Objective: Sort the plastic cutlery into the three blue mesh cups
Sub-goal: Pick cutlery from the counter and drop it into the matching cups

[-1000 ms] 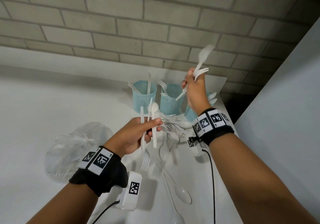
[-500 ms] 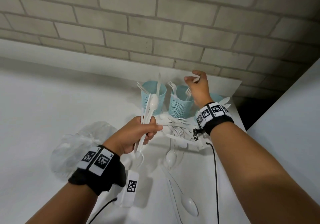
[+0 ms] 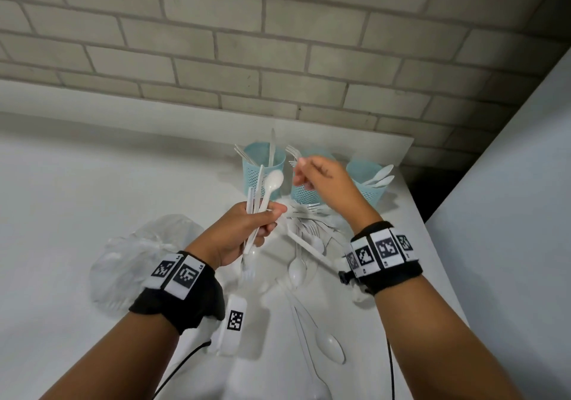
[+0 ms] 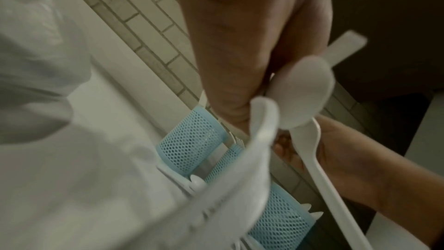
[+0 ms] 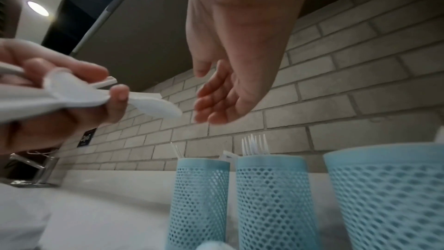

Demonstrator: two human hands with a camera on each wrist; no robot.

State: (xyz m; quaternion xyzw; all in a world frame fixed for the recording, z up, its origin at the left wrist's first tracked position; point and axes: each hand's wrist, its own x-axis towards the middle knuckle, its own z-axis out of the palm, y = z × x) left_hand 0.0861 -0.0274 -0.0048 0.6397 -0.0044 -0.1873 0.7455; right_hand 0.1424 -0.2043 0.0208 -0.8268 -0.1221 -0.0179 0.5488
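Three blue mesh cups stand in a row at the back of the white counter: the left cup (image 3: 275,160) with knives, the middle cup (image 3: 304,194) with forks, the right cup (image 3: 366,180) with spoons. My left hand (image 3: 247,229) grips a bundle of white cutlery (image 3: 262,195), with a spoon bowl (image 3: 273,180) on top, just in front of the left cup. Empty, my right hand (image 3: 321,177) hovers over the middle cup with relaxed fingers (image 5: 211,102), close to the bundle. More loose cutlery (image 3: 306,239) lies on the counter under both hands.
A crumpled clear plastic bag (image 3: 139,251) lies left of my left wrist. Loose spoons (image 3: 329,345) lie nearer on the counter. The brick wall (image 3: 278,44) stands right behind the cups. The counter's right edge (image 3: 417,214) runs just past the right cup.
My right hand no longer holds the fork and spoon it had a second ago; it came down to the cups and now hangs empty, moving left toward the bundle. The left hand raised its bundle slightly.
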